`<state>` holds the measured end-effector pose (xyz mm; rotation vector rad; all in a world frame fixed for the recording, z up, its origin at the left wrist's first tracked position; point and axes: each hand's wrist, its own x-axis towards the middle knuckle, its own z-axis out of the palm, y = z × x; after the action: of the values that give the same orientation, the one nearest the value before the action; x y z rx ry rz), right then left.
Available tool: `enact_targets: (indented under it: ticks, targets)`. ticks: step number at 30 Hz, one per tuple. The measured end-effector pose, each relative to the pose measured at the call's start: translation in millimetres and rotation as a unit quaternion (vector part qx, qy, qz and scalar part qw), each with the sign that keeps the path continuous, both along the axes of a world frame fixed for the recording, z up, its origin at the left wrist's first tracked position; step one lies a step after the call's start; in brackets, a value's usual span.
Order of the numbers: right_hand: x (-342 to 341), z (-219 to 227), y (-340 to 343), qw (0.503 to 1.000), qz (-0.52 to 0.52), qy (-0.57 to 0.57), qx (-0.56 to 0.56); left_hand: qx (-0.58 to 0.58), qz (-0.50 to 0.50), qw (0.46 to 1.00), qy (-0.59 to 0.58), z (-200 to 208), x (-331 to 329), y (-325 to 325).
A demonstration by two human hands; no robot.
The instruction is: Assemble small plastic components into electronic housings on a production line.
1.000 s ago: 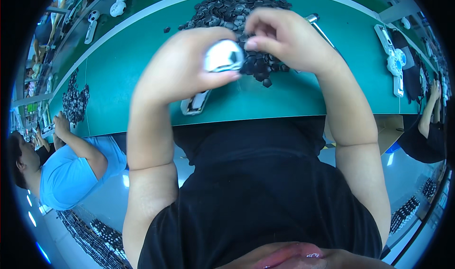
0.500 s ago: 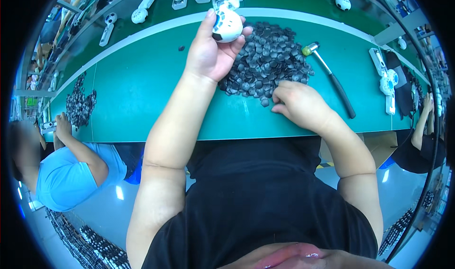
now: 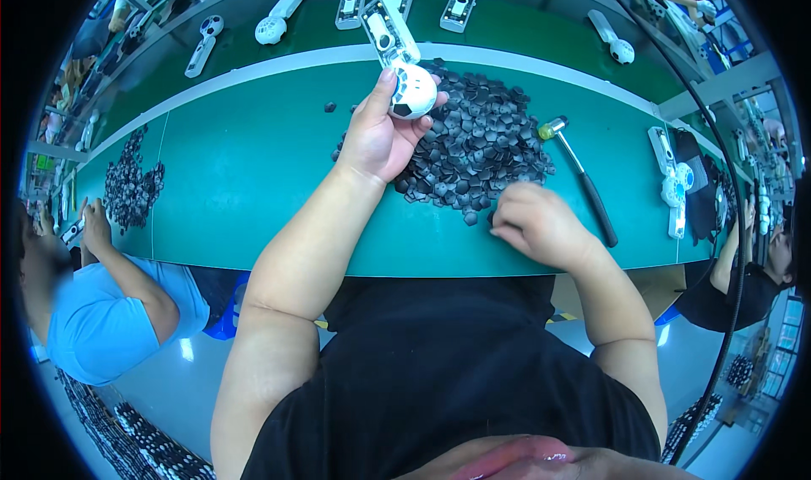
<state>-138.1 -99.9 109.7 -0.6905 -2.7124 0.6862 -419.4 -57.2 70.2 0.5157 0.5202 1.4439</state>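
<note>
My left hand (image 3: 382, 138) is wrapped around the ball-shaped end of a white handheld device (image 3: 414, 93) patterned like a football, with black and blue patches. Its long open body points away from me, and parts show inside it. Under and beside that hand lies a heap of small black pentagonal pieces (image 3: 477, 146). My right hand (image 3: 541, 226) is at the heap's near right edge, fingers curled and thumb against them. A dark bit shows at its fingertips, too small to name. One loose black piece (image 3: 470, 218) lies just left of these fingers.
A mallet (image 3: 587, 180) with a yellowish head and black handle lies right of the heap. More white devices (image 3: 462, 2) rest on the far green surface, another pair (image 3: 673, 184) at the right. A co-worker in blue (image 3: 118, 311) sits left by another black heap (image 3: 131, 184).
The whole view has shifted, so the table sits lower and more of the device's body shows. My right fingers have drawn closer together. The left hand keeps its hold on the device.
</note>
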Motion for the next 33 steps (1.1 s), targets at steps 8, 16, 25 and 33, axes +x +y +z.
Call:
enact_targets:
  ticks: [8, 16, 25, 33]
  targets:
    - [-44.8, 22.4, 52.8, 0.883, -0.038, 0.28, 0.374, 0.065, -0.032, 0.992, 0.101, 15.1, 13.2, -14.4]
    - [-50.3, 11.6, 63.8, 0.871, -0.032, 0.344, 0.348, 0.102, -0.056, 0.981, 0.152, 18.1, 18.8, -21.5]
    - [-58.8, -5.2, 55.3, 0.866, -0.129, 0.345, -0.338, 0.177, 0.002, 0.959, 0.223, 7.8, 25.5, -23.5]
    - [-61.6, -12.5, 52.8, 0.799, -0.056, 0.389, -0.455, 0.202, 0.027, 0.943, 0.262, 8.3, 28.9, -31.7]
